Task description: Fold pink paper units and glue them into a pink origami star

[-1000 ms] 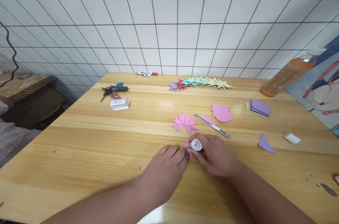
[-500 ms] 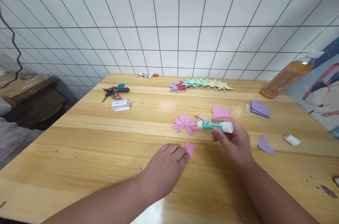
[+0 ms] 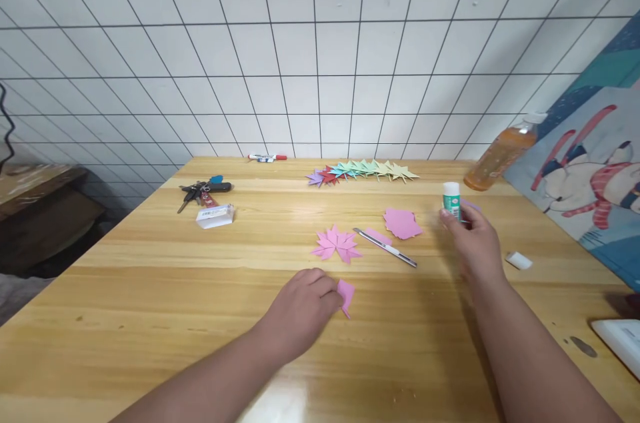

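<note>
My left hand covers the pink paper's left side (pinching? can't tell), right hand grips the upright glue stick nearer the surface's right edge.

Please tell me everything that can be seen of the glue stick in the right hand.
The glue stick is a slim tube, plastic by its look, with a white upper end and a green printed label too small to read. Whether that end is a cap is unclear. It is roughly upright, held in the right hand, which hides its lower part. It is over the right side of the table, nearer the person than the bottle.
</note>
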Available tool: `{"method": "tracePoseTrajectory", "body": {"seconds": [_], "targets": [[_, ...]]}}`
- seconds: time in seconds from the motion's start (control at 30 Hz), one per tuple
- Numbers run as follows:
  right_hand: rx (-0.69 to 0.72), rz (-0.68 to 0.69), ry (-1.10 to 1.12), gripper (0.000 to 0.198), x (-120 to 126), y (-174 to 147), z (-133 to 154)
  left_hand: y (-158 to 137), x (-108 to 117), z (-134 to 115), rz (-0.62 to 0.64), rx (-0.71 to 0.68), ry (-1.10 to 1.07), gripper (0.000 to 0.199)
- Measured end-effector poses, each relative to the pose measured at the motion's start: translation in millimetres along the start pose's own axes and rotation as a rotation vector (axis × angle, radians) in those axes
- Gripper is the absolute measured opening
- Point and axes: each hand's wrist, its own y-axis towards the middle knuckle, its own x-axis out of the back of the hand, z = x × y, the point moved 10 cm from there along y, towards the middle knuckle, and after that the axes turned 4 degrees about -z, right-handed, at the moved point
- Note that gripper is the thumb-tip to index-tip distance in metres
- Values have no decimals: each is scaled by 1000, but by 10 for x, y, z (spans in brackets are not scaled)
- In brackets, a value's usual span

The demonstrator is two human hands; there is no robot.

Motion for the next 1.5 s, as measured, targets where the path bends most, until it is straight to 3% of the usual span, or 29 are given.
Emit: {"method": "tracePoseTrajectory", "body": {"seconds": [0.07,0.23,0.33,0.4,0.47,0.53,0.57,0.63,0.7,0.83,1.0,1.2,1.3,1.4,1.5], "targets": [[-46,22,-28,51,-39,-1,-83,14,5,4,-17,-6,2,18],[-35,133,-413,38,-189,53,-243,13,-22,-13,-21,1,-13,16],[-31,198,-533,38,-246,71,-288,10,49,9,-52,54,-98,17],[37,134,-531,51,-185,35,-109,3,151,92,-115,136,-202,16],[178,-84,-493,71,20,-108,290,-17,256,232,-205,243,-325,14],[326,-241,-359,58,182,-415,741,-55,325,413,-309,371,-448,13],[399,-150,-261,42,105,-591,940,-79,339,506,-358,441,-505,14],[487,228,-103,13,-243,-1012,1239,-120,319,647,-423,565,-602,17],[546,557,-28,9,-556,-1483,1426,-132,288,694,-457,630,-664,18],[409,751,123,15,-836,-1849,1416,-111,310,608,-503,616,-669,15],[82,736,307,12,-956,-1797,1182,-136,412,528,-562,599,-564,11],[-158,772,502,21,-1054,-1857,1066,-121,491,366,-547,496,-440,15],[-211,764,550,20,-1057,-1795,1006,-154,530,350,-550,463,-411,17],[-224,844,505,21,-1093,-1748,930,-258,612,513,-638,516,-442,21],[-239,933,446,23,-1133,-1734,841,-167,531,558,-506,435,-567,25]]}}
